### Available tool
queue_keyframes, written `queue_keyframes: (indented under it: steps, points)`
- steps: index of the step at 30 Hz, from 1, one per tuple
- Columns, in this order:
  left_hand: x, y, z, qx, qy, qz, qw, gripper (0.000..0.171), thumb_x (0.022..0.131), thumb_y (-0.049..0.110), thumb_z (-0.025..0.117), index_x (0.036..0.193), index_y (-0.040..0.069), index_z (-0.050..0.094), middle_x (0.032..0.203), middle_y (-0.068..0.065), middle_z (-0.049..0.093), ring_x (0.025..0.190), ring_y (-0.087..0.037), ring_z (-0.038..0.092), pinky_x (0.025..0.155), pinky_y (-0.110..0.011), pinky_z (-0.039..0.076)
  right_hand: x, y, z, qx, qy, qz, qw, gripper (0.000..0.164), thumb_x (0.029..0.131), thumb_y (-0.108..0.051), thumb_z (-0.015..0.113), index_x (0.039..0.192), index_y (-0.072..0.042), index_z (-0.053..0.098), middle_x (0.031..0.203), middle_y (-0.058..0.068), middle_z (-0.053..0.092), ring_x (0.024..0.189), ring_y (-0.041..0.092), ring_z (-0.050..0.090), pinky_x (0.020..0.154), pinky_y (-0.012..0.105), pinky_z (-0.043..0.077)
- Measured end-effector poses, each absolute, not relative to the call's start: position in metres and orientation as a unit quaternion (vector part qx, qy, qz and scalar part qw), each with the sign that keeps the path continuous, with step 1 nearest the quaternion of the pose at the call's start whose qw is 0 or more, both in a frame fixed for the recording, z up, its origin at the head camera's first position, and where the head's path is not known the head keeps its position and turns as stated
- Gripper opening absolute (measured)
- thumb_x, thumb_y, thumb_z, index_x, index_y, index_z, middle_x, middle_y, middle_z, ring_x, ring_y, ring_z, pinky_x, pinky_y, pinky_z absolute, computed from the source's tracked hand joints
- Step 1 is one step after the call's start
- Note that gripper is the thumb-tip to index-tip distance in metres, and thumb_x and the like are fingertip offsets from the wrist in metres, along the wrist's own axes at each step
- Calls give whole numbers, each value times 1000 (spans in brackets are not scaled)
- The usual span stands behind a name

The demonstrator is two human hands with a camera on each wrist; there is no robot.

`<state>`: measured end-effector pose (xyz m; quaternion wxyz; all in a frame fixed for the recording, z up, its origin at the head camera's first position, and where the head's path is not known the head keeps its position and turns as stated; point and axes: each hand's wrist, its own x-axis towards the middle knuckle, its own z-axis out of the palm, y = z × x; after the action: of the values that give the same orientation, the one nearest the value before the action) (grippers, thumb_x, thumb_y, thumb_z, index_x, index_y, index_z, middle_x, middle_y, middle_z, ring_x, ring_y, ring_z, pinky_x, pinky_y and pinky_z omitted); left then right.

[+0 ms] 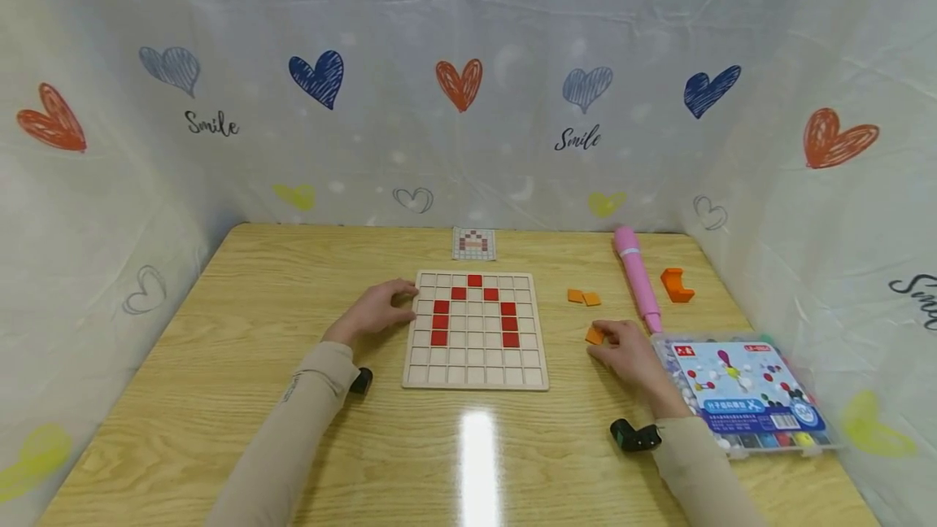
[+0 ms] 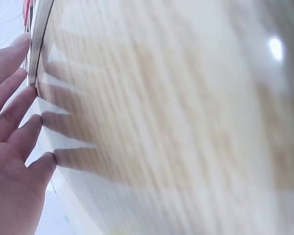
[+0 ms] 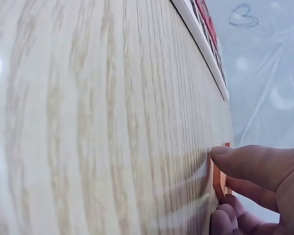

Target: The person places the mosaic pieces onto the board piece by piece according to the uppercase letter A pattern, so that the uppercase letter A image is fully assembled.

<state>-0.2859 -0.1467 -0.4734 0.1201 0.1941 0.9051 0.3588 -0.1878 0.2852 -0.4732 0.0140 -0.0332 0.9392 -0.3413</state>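
Note:
A pale wooden grid board (image 1: 476,377) lies mid-table, with several red square tiles (image 1: 439,322) in an arch shape in its cells. My left hand (image 1: 375,312) rests at the board's left edge, fingertips touching the rim or just beside it, fingers loosely extended in the left wrist view. To the right of the board, my right hand (image 1: 629,356) pinches an orange square tile (image 3: 218,180) between thumb and fingers, low at the tabletop. Beyond that hand lie two more orange tiles (image 1: 575,296), close together on the wood.
Behind the board stands a small pattern card (image 1: 474,244). A pink pen-shaped stick (image 1: 638,279) and an orange notched block (image 1: 677,286) lie at the right. A clear box of coloured beads with a printed label (image 1: 747,389) sits beside my right forearm. Printed cloth encloses the table.

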Motion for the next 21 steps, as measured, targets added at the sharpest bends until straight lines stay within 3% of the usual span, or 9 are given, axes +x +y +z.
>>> queue_keyframes:
  steps: [21]
  points:
    - [-287,-146,-470,192,905,362,116,47,89,11,70,132,-1,57,141,-19,51,137,-40,37,116,-52,27,-195,287,-475,-44,945,-324,11,43,88,-12,71,125,8,61,117,26,58,101,35,53,88,50,47]
